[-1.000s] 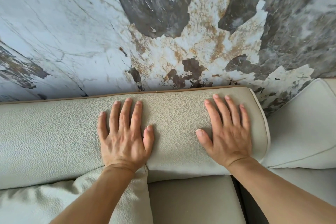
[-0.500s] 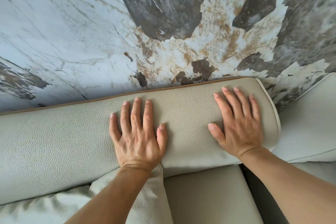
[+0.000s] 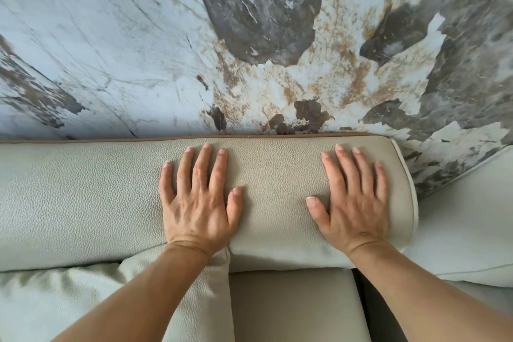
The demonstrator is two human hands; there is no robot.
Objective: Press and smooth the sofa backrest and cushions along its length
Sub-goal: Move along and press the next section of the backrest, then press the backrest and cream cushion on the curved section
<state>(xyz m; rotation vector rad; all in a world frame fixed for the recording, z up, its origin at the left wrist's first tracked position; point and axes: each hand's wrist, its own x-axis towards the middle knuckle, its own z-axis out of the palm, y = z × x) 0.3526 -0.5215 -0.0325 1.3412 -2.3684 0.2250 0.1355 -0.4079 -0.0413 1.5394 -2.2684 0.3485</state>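
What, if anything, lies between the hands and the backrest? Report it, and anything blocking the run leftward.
Nothing visible. The left hand and right hand lie flat, palms down, directly on the backrest. Leftward its top surface is bare to the frame edge. A loose cushion leans against its lower front, below the left wrist, not on top.
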